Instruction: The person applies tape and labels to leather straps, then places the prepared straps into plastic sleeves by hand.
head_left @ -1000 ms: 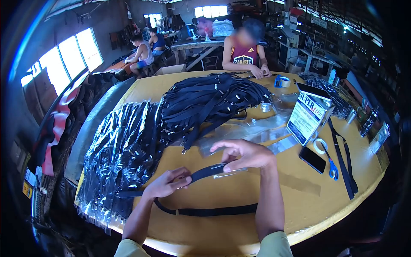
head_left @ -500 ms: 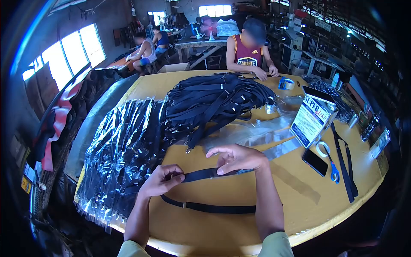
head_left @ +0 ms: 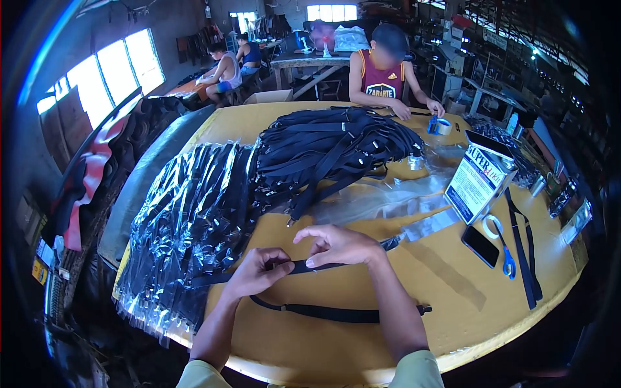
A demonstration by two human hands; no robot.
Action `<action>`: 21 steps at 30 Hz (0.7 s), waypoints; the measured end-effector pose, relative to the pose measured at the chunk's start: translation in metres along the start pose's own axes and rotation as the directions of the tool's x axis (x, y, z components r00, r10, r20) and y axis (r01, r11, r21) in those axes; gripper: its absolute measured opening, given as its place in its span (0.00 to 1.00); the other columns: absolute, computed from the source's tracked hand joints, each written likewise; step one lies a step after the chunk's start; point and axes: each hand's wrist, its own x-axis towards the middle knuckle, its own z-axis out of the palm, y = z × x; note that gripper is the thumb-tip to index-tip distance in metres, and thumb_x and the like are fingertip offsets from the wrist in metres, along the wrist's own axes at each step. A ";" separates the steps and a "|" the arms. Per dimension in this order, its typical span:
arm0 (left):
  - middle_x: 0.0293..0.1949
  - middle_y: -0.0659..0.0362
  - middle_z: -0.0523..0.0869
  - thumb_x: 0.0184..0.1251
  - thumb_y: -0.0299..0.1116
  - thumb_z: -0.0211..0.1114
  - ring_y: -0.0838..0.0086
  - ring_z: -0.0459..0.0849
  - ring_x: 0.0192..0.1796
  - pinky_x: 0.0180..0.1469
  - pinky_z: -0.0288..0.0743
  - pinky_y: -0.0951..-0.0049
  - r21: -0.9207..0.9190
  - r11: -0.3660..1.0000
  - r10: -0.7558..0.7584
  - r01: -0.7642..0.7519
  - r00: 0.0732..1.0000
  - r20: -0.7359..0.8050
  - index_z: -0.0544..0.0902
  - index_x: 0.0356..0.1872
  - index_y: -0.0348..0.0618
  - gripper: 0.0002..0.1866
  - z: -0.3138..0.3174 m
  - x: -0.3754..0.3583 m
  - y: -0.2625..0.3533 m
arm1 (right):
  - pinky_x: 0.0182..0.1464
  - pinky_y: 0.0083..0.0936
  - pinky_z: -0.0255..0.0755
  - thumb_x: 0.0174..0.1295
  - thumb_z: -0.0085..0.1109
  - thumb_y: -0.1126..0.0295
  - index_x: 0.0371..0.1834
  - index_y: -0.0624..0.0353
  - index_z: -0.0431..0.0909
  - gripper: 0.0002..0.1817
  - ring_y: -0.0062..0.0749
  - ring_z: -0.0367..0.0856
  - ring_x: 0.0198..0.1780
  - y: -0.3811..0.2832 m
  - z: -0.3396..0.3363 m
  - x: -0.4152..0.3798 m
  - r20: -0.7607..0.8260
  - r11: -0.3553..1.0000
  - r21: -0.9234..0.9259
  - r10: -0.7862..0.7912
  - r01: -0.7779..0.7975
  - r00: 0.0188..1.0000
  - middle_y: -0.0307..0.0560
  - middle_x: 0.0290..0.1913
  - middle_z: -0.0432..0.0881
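My left hand (head_left: 261, 271) is closed on a black strap (head_left: 317, 267) that runs across the yellow table (head_left: 284, 349). Beside it, my right hand (head_left: 343, 246) pinches the same strap between thumb and a finger, its other fingers raised and curved. Part of the strap passes under the right palm, where it is hidden. Nearer my body, a loose length of black strap (head_left: 343, 315) with a clip at its right end lies under my right forearm. Left of my hands are many black straps in clear plastic (head_left: 187, 226); a big heap of unwrapped black straps (head_left: 330, 142) lies beyond them.
Clear plastic sleeves (head_left: 388, 197), a white box (head_left: 475, 184), a phone (head_left: 480, 246), white tape (head_left: 491, 226), blue scissors (head_left: 509, 262) and another strap (head_left: 522, 252) lie on the right. Across the table a person (head_left: 385, 77) handles something near blue tape (head_left: 440, 126). Two people sit farther back.
My right hand has moved left, closer to my left hand, along the strap. The view has shifted slightly, and the co-worker's hand has reached the blue tape.
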 end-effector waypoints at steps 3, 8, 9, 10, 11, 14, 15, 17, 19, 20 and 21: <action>0.26 0.68 0.82 0.75 0.35 0.67 0.87 0.76 0.27 0.30 0.69 0.82 -0.093 0.984 -0.149 0.154 0.987 0.053 0.86 0.41 0.35 0.11 -0.006 -0.003 0.012 | 0.41 0.18 0.73 0.65 0.71 0.70 0.68 0.61 0.69 0.30 0.17 0.81 0.39 -0.003 -0.005 -0.003 0.025 1.000 -0.026 0.002 -0.001 1.000 0.44 0.39 0.87; 0.33 0.65 0.86 0.78 0.34 0.63 0.85 0.82 0.34 0.38 0.77 0.81 -0.146 0.980 -0.108 0.137 0.975 0.194 0.85 0.45 0.35 0.11 -0.023 -0.006 -0.002 | 0.44 0.18 0.75 0.64 0.71 0.71 0.68 0.60 0.71 0.29 0.19 0.85 0.42 -0.012 -0.018 -0.020 -0.093 0.995 0.077 -0.053 0.061 0.994 0.45 0.40 0.88; 0.33 0.65 0.86 0.78 0.33 0.63 0.85 0.81 0.33 0.38 0.76 0.80 -0.088 0.988 -0.104 0.124 0.973 0.204 0.84 0.44 0.36 0.09 -0.025 -0.006 -0.003 | 0.44 0.18 0.75 0.64 0.71 0.71 0.68 0.60 0.71 0.29 0.19 0.85 0.42 -0.011 -0.017 -0.020 -0.095 0.995 0.078 -0.052 0.060 0.994 0.45 0.40 0.88; 0.33 0.65 0.86 0.78 0.33 0.63 0.85 0.81 0.33 0.38 0.76 0.80 -0.088 0.988 -0.104 0.124 0.973 0.207 0.84 0.44 0.36 0.09 -0.024 -0.006 -0.002 | 0.44 0.19 0.75 0.64 0.72 0.69 0.66 0.61 0.71 0.29 0.20 0.85 0.41 -0.011 -0.016 -0.019 -0.069 0.997 0.065 -0.031 0.035 0.997 0.46 0.39 0.88; 0.32 0.65 0.85 0.78 0.33 0.63 0.85 0.81 0.32 0.37 0.76 0.81 -0.109 0.990 -0.071 0.092 0.981 0.183 0.84 0.43 0.36 0.09 -0.022 -0.007 -0.001 | 0.45 0.20 0.75 0.63 0.73 0.67 0.65 0.62 0.72 0.29 0.20 0.85 0.41 -0.010 -0.014 -0.017 -0.043 0.999 0.052 -0.009 0.011 0.999 0.47 0.38 0.89; 0.30 0.66 0.84 0.77 0.33 0.64 0.85 0.79 0.31 0.36 0.75 0.81 -0.100 0.991 -0.074 0.091 0.985 0.156 0.84 0.42 0.36 0.09 -0.023 -0.010 0.008 | 0.43 0.20 0.75 0.63 0.73 0.66 0.64 0.63 0.73 0.28 0.20 0.85 0.40 -0.004 -0.008 -0.008 -0.016 0.997 -0.075 -0.015 0.014 1.000 0.47 0.37 0.89; 0.29 0.67 0.83 0.77 0.33 0.64 0.85 0.79 0.30 0.36 0.74 0.81 -0.069 0.991 -0.107 0.119 0.983 0.152 0.84 0.41 0.36 0.09 -0.025 -0.011 0.012 | 0.43 0.20 0.75 0.63 0.72 0.66 0.63 0.64 0.74 0.28 0.19 0.85 0.39 -0.007 -0.004 -0.006 -0.013 0.997 -0.072 -0.013 0.012 1.000 0.47 0.37 0.89; 0.28 0.66 0.83 0.77 0.34 0.64 0.86 0.79 0.30 0.34 0.74 0.82 -0.056 0.990 -0.121 0.132 0.980 0.160 0.84 0.41 0.37 0.09 -0.028 -0.013 0.011 | 0.42 0.21 0.75 0.63 0.72 0.66 0.64 0.64 0.74 0.28 0.20 0.85 0.38 -0.007 0.000 -0.003 -0.008 0.996 -0.081 -0.031 0.031 0.999 0.47 0.37 0.90; 0.29 0.66 0.84 0.76 0.32 0.64 0.86 0.79 0.29 0.31 0.72 0.82 -0.047 0.979 -0.190 0.198 0.972 0.139 0.84 0.40 0.38 0.08 -0.031 -0.015 0.012 | 0.41 0.23 0.75 0.63 0.71 0.66 0.64 0.64 0.74 0.28 0.20 0.84 0.37 -0.006 0.002 -0.001 -0.003 0.994 -0.097 -0.058 0.058 0.998 0.48 0.37 0.90; 0.29 0.65 0.84 0.76 0.30 0.64 0.86 0.79 0.28 0.31 0.73 0.82 -0.077 0.980 -0.172 0.182 0.977 0.125 0.84 0.40 0.38 0.07 -0.032 -0.016 0.011 | 0.41 0.23 0.75 0.63 0.71 0.66 0.64 0.64 0.74 0.28 0.20 0.84 0.37 -0.007 0.003 -0.001 -0.020 0.994 -0.097 -0.050 0.048 0.999 0.48 0.37 0.90; 0.29 0.65 0.84 0.76 0.30 0.64 0.85 0.79 0.28 0.31 0.73 0.82 -0.123 0.983 -0.121 0.134 0.987 0.109 0.83 0.40 0.37 0.06 -0.032 -0.016 0.009 | 0.40 0.23 0.76 0.63 0.71 0.66 0.64 0.64 0.74 0.28 0.21 0.84 0.36 -0.008 0.004 -0.002 -0.016 0.988 -0.128 -0.083 0.081 0.996 0.49 0.37 0.90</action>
